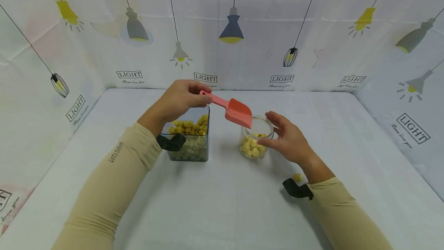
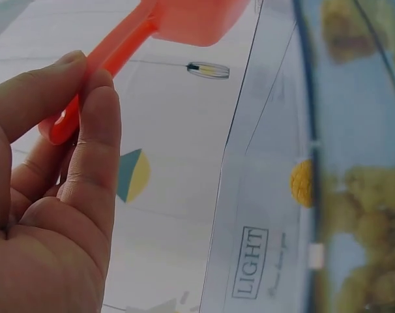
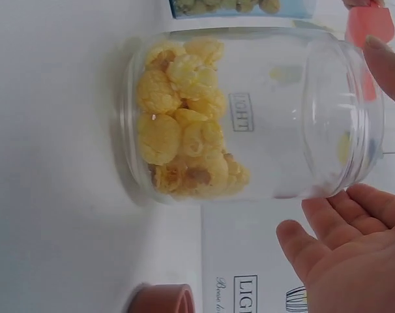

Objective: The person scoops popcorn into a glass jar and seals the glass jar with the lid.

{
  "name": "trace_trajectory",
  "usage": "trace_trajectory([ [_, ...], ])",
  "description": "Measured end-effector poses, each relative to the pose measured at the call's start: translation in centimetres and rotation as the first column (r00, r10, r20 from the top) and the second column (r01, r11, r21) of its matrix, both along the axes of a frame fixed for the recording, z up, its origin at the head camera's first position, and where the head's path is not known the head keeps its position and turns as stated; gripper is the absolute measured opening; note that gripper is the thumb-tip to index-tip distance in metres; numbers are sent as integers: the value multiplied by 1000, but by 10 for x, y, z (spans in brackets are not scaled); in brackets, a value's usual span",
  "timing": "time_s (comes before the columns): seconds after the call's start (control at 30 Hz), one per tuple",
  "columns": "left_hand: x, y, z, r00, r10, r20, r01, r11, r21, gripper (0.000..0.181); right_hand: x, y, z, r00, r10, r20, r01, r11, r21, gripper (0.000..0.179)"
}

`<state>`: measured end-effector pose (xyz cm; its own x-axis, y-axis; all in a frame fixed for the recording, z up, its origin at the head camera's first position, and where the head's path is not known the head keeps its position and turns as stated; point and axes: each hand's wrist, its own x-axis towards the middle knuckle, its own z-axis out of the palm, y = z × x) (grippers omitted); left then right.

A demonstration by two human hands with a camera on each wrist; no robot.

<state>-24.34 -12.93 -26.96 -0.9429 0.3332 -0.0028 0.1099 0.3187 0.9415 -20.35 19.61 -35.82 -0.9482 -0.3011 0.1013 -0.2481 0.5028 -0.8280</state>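
Observation:
My left hand (image 1: 184,95) pinches the handle of a pink scoop (image 1: 239,113) between thumb and fingers. Its blade points right and down, overlapping the far rim of a glass jar (image 1: 252,147), and no popcorn shows in it. Yellow popcorn (image 3: 184,124) fills the lower part of the upright, lidless jar. My right hand (image 1: 286,138) curves around the jar's right side near the neck, thumb in front and fingers behind. Below the left hand stands a clear square container (image 1: 189,159) with more popcorn (image 1: 190,127); the left forearm hides part of it.
One loose popcorn piece (image 1: 297,177) lies on the white table by the right wrist. A reddish-brown round object (image 3: 161,300) sits near the jar in the right wrist view. A printed cloth backdrop (image 1: 256,49) rises behind the table.

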Motion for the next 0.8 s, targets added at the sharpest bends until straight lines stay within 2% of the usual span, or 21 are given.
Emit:
trace_trajectory([
  [0.37, 5, -27, 4, 999, 28, -21, -27, 998, 59, 34, 5, -7, 23, 994, 3, -107, 0, 1000, 28, 90],
  [0.57, 9, -45, 2, 998, 60, 4, -60, 991, 123, 34, 10, -17, 35, 991, 40, -130, -42, 999, -12, 89],
  [0.67, 13, -56, 2, 997, 78, 0, -77, 990, 120, 35, 12, -23, 39, 989, 72, -126, -77, 996, -36, 89],
  [0.8, 19, -73, 2, 995, 96, -19, -94, 993, 72, 39, 13, -33, 44, 988, 114, -100, -121, 991, -64, 88],
])
